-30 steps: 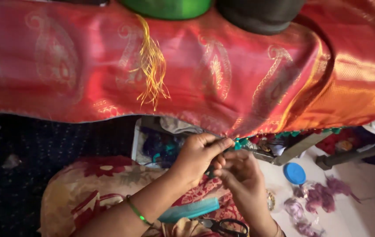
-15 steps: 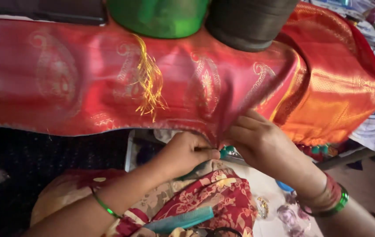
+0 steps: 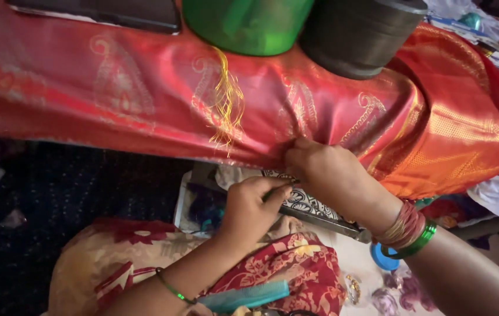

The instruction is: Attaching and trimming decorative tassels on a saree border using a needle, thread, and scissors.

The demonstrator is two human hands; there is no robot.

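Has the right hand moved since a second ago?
Yes. The right hand rose from below the red fabric's lower edge up onto it, nearer the yellow tassel.

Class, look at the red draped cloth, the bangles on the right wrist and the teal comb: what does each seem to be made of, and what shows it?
Red cloth: likely silk or a silk-like weave, glossy sheen, gold woven paisley motifs.
Bangles: green ones look like glass or plastic, smooth and translucent; reddish ones unclear.
Comb: probably plastic, uniform matte teal, moulded teeth.
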